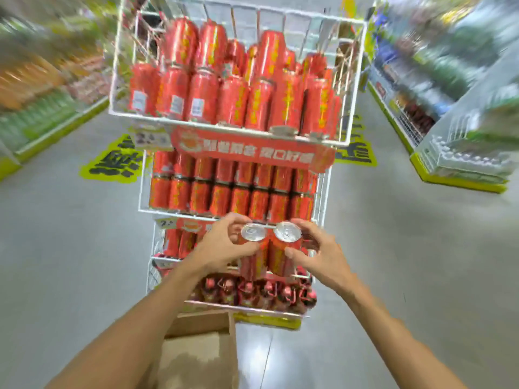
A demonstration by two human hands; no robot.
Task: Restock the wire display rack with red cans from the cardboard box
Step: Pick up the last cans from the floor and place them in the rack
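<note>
Head cam — looks fwd-down, close on wire rack (356,80).

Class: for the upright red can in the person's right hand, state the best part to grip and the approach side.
Grip the red can round its upper side wall, from the right: it stands upright, the round wall suits wrapping fingers, and a second can crowds its left.

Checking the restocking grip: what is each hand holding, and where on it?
The left hand grips the left can, right hand the right can, both round the upper side wall.
</note>
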